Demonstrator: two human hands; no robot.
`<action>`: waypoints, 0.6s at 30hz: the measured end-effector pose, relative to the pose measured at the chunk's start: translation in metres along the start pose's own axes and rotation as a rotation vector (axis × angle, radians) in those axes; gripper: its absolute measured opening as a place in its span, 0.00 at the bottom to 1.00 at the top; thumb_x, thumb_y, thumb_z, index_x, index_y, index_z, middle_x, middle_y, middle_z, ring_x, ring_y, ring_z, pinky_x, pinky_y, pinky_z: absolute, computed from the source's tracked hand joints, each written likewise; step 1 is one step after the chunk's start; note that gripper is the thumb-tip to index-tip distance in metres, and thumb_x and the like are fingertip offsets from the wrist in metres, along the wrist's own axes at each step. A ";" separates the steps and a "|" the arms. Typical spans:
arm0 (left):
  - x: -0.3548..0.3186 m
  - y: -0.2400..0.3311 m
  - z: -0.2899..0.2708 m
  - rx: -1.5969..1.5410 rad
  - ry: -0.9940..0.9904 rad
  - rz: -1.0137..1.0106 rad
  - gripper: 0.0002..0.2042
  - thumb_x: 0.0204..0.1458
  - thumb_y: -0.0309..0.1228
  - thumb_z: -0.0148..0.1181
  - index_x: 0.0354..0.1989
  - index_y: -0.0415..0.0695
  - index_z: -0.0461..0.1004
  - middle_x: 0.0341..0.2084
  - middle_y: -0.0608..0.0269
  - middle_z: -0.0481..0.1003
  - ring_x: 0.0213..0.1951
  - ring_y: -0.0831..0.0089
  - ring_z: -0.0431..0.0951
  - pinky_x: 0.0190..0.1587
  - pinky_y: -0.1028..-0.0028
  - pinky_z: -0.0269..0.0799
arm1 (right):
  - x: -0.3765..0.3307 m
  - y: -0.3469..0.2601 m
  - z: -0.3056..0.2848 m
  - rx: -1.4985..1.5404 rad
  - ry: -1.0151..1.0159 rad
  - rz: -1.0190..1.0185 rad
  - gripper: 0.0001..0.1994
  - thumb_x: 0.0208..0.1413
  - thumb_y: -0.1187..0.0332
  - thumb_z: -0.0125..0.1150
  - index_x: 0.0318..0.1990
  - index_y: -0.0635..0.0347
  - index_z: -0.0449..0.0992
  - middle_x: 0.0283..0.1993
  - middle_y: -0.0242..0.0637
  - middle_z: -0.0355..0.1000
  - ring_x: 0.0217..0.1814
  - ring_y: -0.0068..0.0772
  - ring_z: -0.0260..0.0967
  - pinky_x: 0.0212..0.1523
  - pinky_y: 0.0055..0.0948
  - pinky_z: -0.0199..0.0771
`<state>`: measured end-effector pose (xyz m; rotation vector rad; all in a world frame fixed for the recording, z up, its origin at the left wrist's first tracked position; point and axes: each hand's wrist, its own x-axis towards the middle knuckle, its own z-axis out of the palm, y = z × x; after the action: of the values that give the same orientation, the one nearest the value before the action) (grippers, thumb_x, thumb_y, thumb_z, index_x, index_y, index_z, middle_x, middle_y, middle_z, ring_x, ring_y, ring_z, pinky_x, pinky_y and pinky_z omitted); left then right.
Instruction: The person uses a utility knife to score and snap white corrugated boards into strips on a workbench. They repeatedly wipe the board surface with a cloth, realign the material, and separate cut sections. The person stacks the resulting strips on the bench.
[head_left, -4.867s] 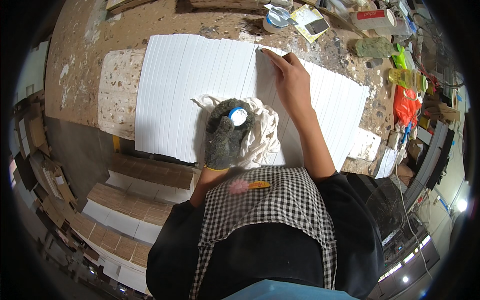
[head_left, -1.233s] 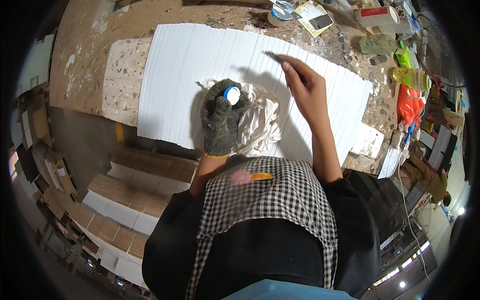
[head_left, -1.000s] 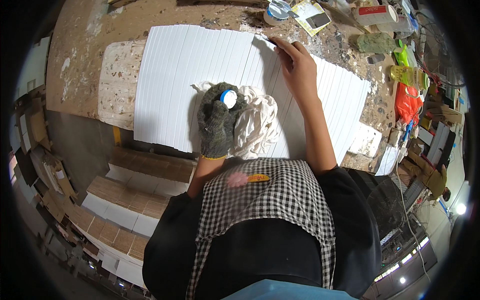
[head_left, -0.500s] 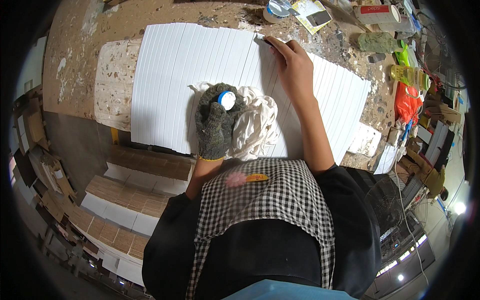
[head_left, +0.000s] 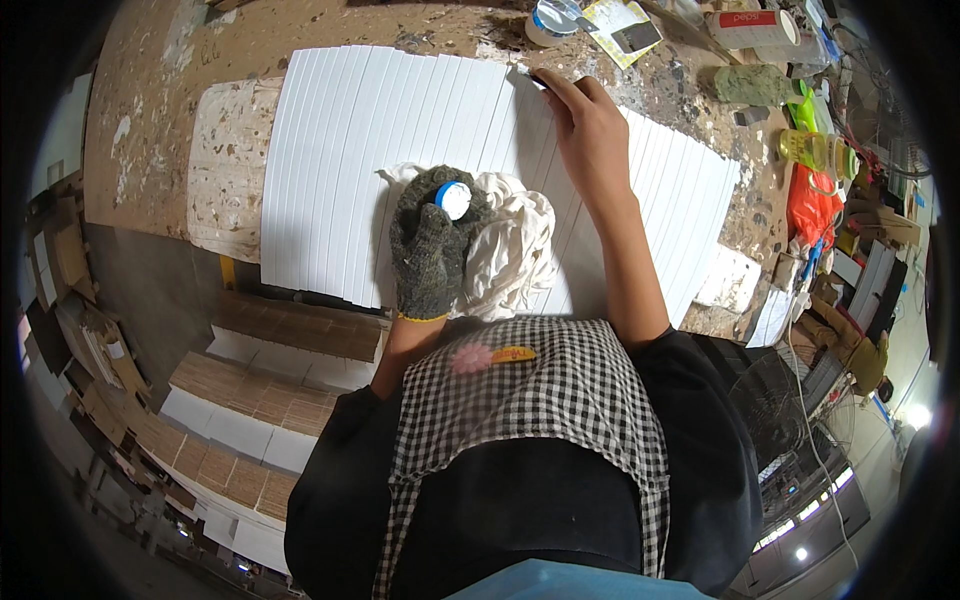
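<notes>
Nearest the camera: person's checked apron [head_left: 530, 400] over dark sleeves, small orange tag [head_left: 513, 354] on the bib. Low left, stacks of white-edged wooden boards [head_left: 270, 390] below the bench edge.

Left hand [head_left: 430, 245] wears a dark knit glove, fingers curled shut around a small bottle with a white-and-blue cap [head_left: 453, 199]; only the cap shows. Gloved hand rests on a bunched white rag [head_left: 515, 245], which lies on the near-middle part of the white ribbed panel [head_left: 350, 160]. Rag sits just right of the glove, touching it.

Panel covers most of the bench centre, grooves running near to far, lying on a stained wooden workbench [head_left: 150, 90]. A paint-marked slab [head_left: 225, 165] sticks out from under its left edge.

Right hand [head_left: 590, 135] is bare, reaching to the panel's far edge, fingers pinched closed on a thin dark tool [head_left: 535, 80] whose tip touches the panel there. Tool kind can't be told.

Far beyond: round container with pale lid [head_left: 550, 20], a card [head_left: 625, 25]. Far right: clutter of bottles, a green-yellow one [head_left: 805, 150], orange bag [head_left: 810, 205].
</notes>
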<state>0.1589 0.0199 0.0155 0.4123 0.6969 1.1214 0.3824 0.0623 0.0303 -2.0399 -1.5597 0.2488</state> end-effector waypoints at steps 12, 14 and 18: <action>0.000 0.002 0.004 0.018 0.027 -0.011 0.24 0.61 0.38 0.68 0.60 0.36 0.73 0.51 0.52 0.79 0.51 0.60 0.81 0.53 0.61 0.83 | 0.000 -0.003 -0.004 -0.027 -0.049 0.025 0.16 0.63 0.71 0.63 0.57 0.45 0.83 0.33 0.41 0.72 0.32 0.45 0.74 0.36 0.42 0.75; 0.000 0.002 0.004 0.015 0.022 -0.011 0.24 0.61 0.37 0.68 0.60 0.36 0.73 0.51 0.52 0.79 0.51 0.60 0.81 0.53 0.61 0.83 | 0.001 -0.004 -0.003 -0.015 -0.053 0.012 0.15 0.63 0.71 0.63 0.57 0.47 0.83 0.34 0.42 0.72 0.34 0.46 0.74 0.37 0.43 0.76; 0.000 0.004 0.005 0.024 0.013 -0.004 0.23 0.62 0.37 0.67 0.60 0.36 0.74 0.51 0.52 0.79 0.51 0.60 0.82 0.53 0.62 0.83 | 0.001 -0.004 -0.002 -0.040 -0.032 -0.020 0.16 0.63 0.70 0.64 0.57 0.44 0.83 0.33 0.40 0.71 0.32 0.44 0.74 0.35 0.42 0.75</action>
<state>0.1595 0.0214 0.0213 0.4247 0.7228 1.1132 0.3803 0.0633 0.0339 -2.0592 -1.6155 0.2453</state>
